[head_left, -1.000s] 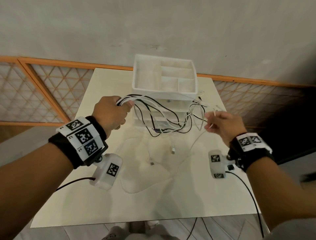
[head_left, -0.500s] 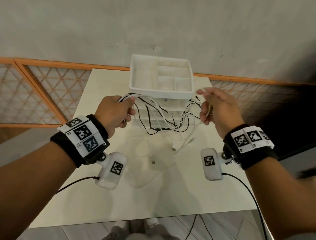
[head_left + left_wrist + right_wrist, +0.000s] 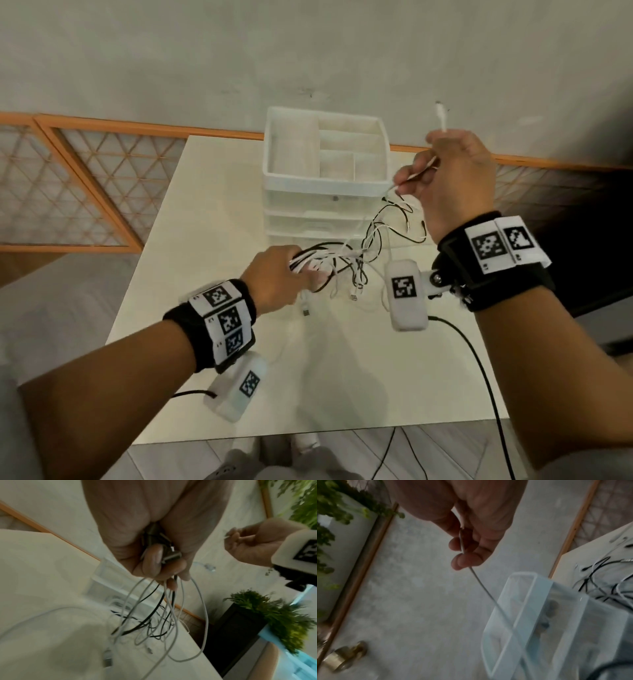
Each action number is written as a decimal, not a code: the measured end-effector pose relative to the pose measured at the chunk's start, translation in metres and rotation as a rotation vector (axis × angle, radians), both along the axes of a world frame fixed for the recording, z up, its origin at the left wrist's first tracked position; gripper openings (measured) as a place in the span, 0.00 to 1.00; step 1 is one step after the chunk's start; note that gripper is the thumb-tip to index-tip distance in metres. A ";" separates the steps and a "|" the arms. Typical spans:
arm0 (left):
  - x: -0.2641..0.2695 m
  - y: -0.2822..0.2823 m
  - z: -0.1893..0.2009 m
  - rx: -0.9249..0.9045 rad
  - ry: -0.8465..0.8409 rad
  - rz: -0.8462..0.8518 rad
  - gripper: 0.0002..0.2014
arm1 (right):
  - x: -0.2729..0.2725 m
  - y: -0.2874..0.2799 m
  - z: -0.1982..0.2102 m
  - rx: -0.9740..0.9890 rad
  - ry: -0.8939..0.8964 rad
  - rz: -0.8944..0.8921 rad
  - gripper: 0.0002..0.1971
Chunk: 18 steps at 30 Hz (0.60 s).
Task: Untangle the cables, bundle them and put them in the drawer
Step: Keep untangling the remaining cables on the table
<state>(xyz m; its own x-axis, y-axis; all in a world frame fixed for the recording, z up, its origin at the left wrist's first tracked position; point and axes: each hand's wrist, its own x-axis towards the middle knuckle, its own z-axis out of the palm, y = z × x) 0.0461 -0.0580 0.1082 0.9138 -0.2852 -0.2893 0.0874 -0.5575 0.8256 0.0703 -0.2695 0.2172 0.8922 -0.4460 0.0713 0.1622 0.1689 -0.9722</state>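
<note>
A tangle of white and black cables (image 3: 356, 260) hangs in front of the white drawer unit (image 3: 325, 192) on the table. My left hand (image 3: 277, 277) grips a bunch of these cables and plugs (image 3: 164, 555) low over the table. My right hand (image 3: 452, 178) is raised beside the drawer unit's top tray and pinches one white cable (image 3: 416, 173), whose plug end (image 3: 441, 118) sticks up above the fingers. In the right wrist view that white cable (image 3: 481, 582) runs taut from my fingers down toward the drawer unit (image 3: 539, 615).
The pale table (image 3: 205, 240) carries loose cable ends with plugs (image 3: 354, 296) near its middle. A wall and an orange-framed lattice panel (image 3: 68, 192) stand behind. Potted plants (image 3: 274, 615) stand to the right of the table.
My right hand has risen up and away to the right, pulling the white cable out of the tangle. My left hand has dropped lower and toward the centre with its bunch.
</note>
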 end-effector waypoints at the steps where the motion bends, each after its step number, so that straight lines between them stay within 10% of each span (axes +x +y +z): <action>1: 0.002 0.006 -0.003 0.039 -0.009 0.042 0.13 | 0.003 -0.011 -0.003 -0.012 0.012 -0.076 0.07; 7: 0.017 0.042 -0.005 0.051 -0.026 0.233 0.14 | 0.012 -0.085 -0.053 -0.039 0.433 -0.366 0.09; 11: 0.021 0.037 0.005 -0.074 -0.043 0.209 0.14 | -0.004 -0.080 -0.086 -0.818 0.853 -0.116 0.31; 18: 0.027 0.002 0.023 -0.179 -0.129 0.117 0.16 | -0.029 0.023 -0.075 -1.165 0.260 0.458 0.13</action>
<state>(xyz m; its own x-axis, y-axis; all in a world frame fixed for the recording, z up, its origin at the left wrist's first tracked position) 0.0727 -0.0560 0.1311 0.9697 -0.2111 -0.1230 0.0308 -0.3936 0.9188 0.0416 -0.2470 0.1423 0.9936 0.1126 0.0117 0.0987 -0.8108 -0.5769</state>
